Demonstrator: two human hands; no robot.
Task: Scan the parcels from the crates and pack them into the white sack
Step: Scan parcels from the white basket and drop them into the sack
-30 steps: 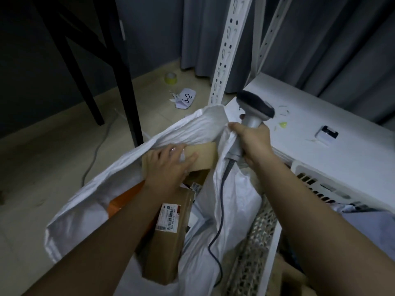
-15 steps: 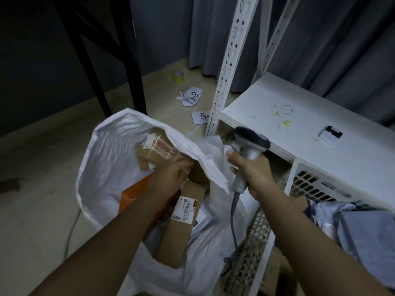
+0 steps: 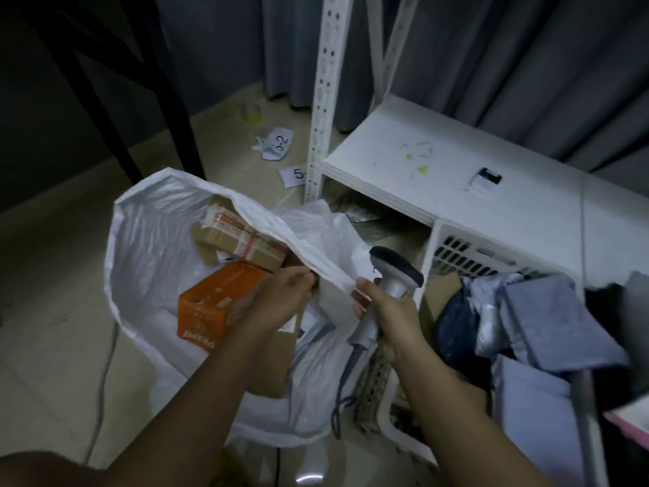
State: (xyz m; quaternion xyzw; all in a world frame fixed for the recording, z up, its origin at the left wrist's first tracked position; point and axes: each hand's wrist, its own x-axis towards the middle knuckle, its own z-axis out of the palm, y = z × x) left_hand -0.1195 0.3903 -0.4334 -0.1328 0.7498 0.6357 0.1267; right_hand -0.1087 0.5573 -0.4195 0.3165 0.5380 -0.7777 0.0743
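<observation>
The white sack (image 3: 151, 240) stands open on the floor at the centre left. Inside lie an orange box (image 3: 214, 304), a taped brown carton (image 3: 238, 240) and a flat brown parcel (image 3: 277, 360) under my forearm. My left hand (image 3: 288, 293) reaches into the sack's mouth with curled fingers at the sack's right rim. My right hand (image 3: 386, 314) grips the handle of a grey barcode scanner (image 3: 395, 272), and its fingertips also touch the sack's rim. A white crate (image 3: 456, 247) at the right holds several grey and blue soft parcels (image 3: 541, 311).
A white shelf board (image 3: 439, 170) with a small white device (image 3: 486, 179) sits behind the crate, on a perforated white upright (image 3: 321, 100). Paper slips (image 3: 279, 145) and a tape roll (image 3: 251, 112) lie on the floor. Black table legs (image 3: 116, 110) stand at the left. A cable (image 3: 102, 384) runs along the floor.
The sack's mouth has spread wider and the orange box now shows. The labelled flat parcel has sunk under my left forearm. My right hand with the scanner has come lower and nearer.
</observation>
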